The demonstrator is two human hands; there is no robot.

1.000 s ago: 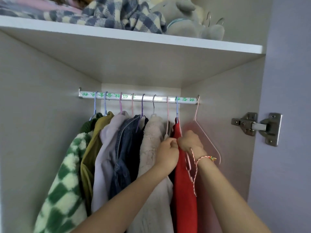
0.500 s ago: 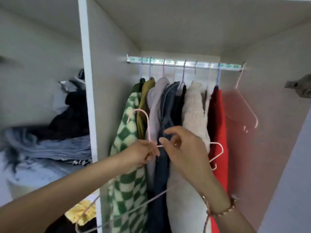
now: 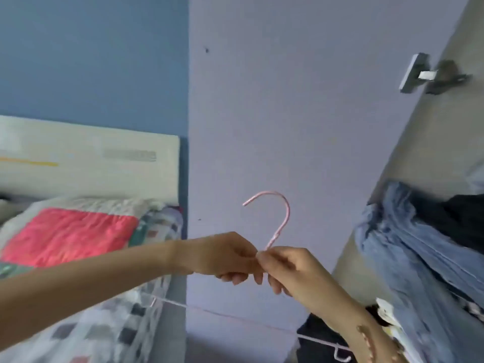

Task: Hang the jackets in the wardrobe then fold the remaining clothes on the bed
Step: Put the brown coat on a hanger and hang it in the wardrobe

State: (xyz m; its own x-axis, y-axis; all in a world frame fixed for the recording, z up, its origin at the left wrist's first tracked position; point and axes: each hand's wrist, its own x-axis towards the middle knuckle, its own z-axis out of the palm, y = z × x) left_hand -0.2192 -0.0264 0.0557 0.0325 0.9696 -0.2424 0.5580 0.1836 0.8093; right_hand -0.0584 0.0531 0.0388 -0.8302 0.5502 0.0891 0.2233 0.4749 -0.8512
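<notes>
Together, left hand (image 3: 225, 254), right hand (image 3: 296, 268) pinch pink hanger (image 3: 286, 210) neck.

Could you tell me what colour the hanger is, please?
The hanger is pink, clearest in the head view.

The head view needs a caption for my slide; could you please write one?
Left hand and right hand hold a bare pink hanger by its neck before the lilac door, beside the bed.

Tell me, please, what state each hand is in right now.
Left hand: closed, gripping the pink hanger just below its hook.
Right hand: closed, pinching the same hanger there too.
</notes>
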